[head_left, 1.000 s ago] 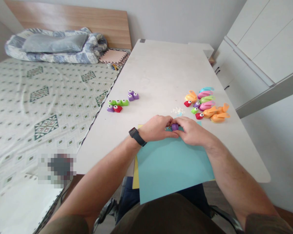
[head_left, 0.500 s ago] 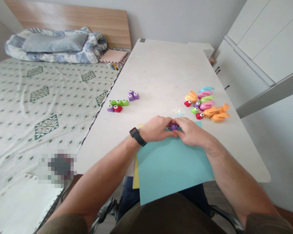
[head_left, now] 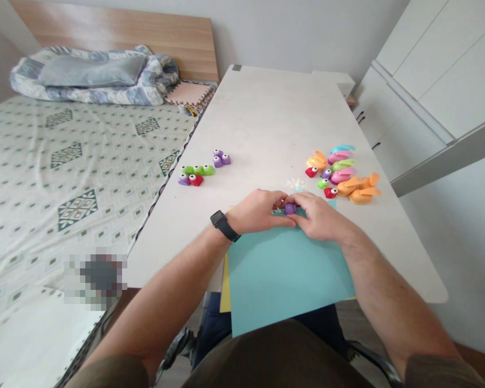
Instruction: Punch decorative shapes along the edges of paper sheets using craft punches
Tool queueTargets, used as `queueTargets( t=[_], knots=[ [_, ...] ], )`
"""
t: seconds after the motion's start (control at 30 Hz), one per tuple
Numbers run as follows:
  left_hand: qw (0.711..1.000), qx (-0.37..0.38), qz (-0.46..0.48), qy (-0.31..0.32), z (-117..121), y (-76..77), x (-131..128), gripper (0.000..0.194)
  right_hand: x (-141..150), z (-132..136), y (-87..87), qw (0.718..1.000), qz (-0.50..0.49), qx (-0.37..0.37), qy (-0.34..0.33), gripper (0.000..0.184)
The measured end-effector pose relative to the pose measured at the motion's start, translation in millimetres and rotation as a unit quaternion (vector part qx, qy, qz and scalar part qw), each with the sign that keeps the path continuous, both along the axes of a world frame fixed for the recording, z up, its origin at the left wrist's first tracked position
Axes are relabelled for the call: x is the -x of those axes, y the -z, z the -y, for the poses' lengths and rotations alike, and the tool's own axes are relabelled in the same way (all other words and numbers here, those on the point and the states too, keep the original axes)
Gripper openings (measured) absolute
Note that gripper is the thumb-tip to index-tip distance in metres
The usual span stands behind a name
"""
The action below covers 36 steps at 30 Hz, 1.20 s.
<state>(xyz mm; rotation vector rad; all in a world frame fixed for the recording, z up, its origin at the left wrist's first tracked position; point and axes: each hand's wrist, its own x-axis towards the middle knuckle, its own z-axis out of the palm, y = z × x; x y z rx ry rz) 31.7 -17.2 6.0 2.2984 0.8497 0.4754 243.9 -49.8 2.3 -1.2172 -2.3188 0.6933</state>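
Your left hand [head_left: 256, 212] and right hand [head_left: 317, 217] meet at mid-table, both curled and nearly closed, wrists low. Each has hold of the small purple craft punch [head_left: 290, 208] between thumb and fingers, so it sits pinched between your hands. (Fingers hide much of it; whether paper sits in its slot, you can't tell from here.) The punch lies at the far edge of the teal card sheet [head_left: 285, 280], which runs from under your hands toward your lap and hangs past the near edge of the white table [head_left: 267, 118]. A yellow paper sheet [head_left: 225, 285] shows just beyond the card's left side, beneath it. Black wristwatch [head_left: 224, 225] on your left wrist.

Ahead of your right hand, just past its knuckles: white paper snippets [head_left: 295, 183]. Farther right, a cluster of orange, pink, green and blue craft punches [head_left: 341, 173], its nearest pieces close to your right fingers. Up and left of your left hand, well apart, a group of small green, purple and red punches [head_left: 196, 173]. Neither group touches your hands. Past the left table edge lies the bed [head_left: 64, 188]; the right table edge runs beyond the orange punches.
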Motion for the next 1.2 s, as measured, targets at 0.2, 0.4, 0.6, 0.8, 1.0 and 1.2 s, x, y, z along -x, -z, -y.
queueTargets(
  t=[0.2,0.4,0.6,0.8,1.0,1.2],
  knots=[
    [0.999,0.037,-0.022,-0.029,-2.3,-3.3,7.6,0.061,-4.6,-1.5,-0.1,1.0,0.015,-0.012,0.025,0.02],
    [0.998,0.02,-0.05,-0.026,-4.5,-1.1,8.0,0.038,-6.3,-0.5,-4.3,0.999,0.026,-0.009,0.017,0.024],
    [0.998,0.007,-0.055,-0.027,-3.3,0.9,7.3,0.032,-6.6,-0.5,-4.7,0.999,0.029,-0.005,0.015,0.025],
    [0.998,0.002,-0.059,-0.026,-3.4,2.8,7.3,0.031,-7.2,-0.1,-3.9,0.999,0.031,-0.002,0.009,0.026],
    [0.998,-0.001,-0.064,-0.029,-4.7,4.9,7.2,0.032,-7.3,-1.1,-0.7,0.999,0.034,0.001,0.003,0.032],
    [0.997,-0.008,-0.066,-0.029,-3.6,5.3,7.3,0.033,-7.7,-2.0,0.6,0.999,0.035,0.005,0.012,0.033]
  ],
)
